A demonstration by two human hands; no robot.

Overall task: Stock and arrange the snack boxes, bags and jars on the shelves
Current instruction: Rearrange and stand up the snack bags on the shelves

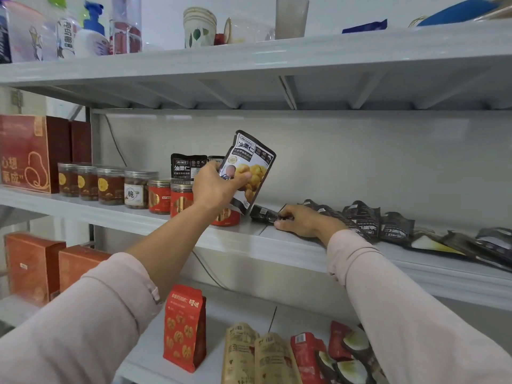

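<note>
Shelving: a pale grey metal shelving unit (277,59) is seen, with flat boards on three levels; the upper board is stiffened underneath by ribs.
Wall: a plain white wall (388,167) is seen behind.
Cable: a thin black cable (115,142) is hung along the wall.
Light: soft and even.

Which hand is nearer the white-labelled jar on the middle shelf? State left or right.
Left. The left hand holds a pouch right of the white-labelled jar; the right hand grips a dark packet farther right.

Small shop or stockroom. White metal shelving (110,216); identical snack jars (110,185) at 9 o'clock, black pouches (360,217) at 3 o'clock.
</note>
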